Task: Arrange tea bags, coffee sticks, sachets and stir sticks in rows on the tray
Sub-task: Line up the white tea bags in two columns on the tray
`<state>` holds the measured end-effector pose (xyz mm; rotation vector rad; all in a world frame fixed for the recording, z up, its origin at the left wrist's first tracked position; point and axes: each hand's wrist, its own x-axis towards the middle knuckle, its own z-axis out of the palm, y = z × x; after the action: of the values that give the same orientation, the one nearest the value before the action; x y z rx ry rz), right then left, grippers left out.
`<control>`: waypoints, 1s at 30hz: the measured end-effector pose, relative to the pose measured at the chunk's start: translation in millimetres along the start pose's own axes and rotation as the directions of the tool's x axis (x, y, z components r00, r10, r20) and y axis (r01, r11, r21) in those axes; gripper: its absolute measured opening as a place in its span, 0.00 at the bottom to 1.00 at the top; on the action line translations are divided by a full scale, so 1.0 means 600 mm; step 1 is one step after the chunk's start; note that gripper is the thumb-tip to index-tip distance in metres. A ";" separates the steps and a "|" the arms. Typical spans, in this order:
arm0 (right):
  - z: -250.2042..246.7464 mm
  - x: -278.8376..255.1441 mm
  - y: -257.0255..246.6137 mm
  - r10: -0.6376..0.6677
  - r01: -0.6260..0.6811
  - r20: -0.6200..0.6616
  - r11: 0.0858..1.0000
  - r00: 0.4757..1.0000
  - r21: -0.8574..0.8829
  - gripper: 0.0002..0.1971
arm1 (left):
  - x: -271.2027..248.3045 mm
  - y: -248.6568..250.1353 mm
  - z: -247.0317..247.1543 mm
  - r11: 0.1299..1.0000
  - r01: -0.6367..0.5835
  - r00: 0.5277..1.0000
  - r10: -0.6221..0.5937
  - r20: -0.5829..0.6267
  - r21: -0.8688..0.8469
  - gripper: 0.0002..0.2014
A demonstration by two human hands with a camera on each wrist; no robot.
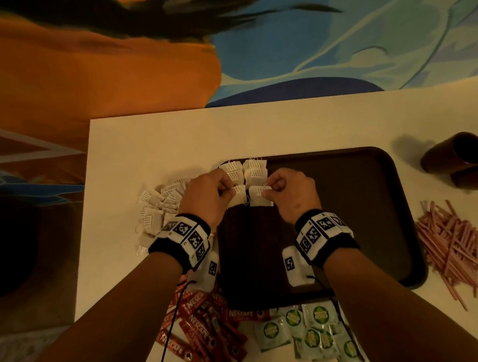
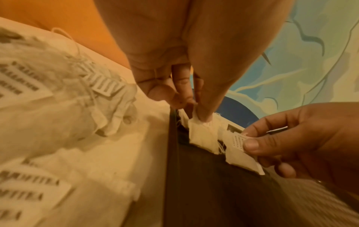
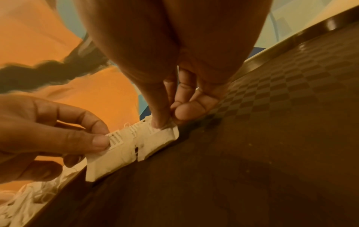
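Observation:
A dark brown tray (image 1: 346, 201) lies mid-table. Several white tea bags (image 1: 245, 170) sit in two short columns at its far left corner. My left hand (image 1: 230, 191) pinches the nearest tea bag of the left column (image 1: 239, 197) by its top and tag; the left wrist view shows thumb and finger on that bag (image 2: 202, 135). My right hand (image 1: 269, 190) pinches the tag of the neighbouring tea bag (image 1: 260, 199), which lies on the tray beside it. In the right wrist view its fingertips (image 3: 159, 122) press that bag's (image 3: 161, 141) top edge.
A loose heap of tea bags (image 1: 160, 206) lies left of the tray. Red coffee sticks (image 1: 203, 330) and green sachets (image 1: 307, 331) lie along the near edge. Pink stir sticks (image 1: 454, 245) are piled at the right, with brown cups (image 1: 462, 159) lying behind them.

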<state>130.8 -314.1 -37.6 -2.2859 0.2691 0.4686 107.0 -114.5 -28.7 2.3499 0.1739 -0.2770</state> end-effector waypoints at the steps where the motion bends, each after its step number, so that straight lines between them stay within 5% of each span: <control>1: 0.002 0.003 0.001 -0.006 0.006 -0.005 1.000 1.000 0.006 0.08 | 0.003 -0.002 0.001 1.000 -0.012 1.000 0.012 -0.011 0.004 0.03; 16: 0.018 0.022 -0.006 -0.026 0.030 -0.071 0.998 0.997 0.063 0.13 | 0.016 -0.011 0.012 0.997 -0.057 0.996 0.060 -0.066 0.051 0.06; 22: 0.018 0.007 -0.009 -0.092 0.085 -0.159 0.995 0.983 -0.051 0.17 | 0.000 -0.010 0.013 0.988 -0.115 0.982 0.129 -0.140 0.105 0.11; 30: 0.034 -0.012 -0.008 -0.175 0.169 -0.068 0.982 0.982 -0.084 0.10 | -0.018 -0.024 0.028 0.965 -0.202 0.973 0.217 -0.073 0.169 0.11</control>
<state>120.6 -295.5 -44.6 -2.3813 0.0891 0.3097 91.2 -116.9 -47.4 2.5177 -0.0571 -0.0821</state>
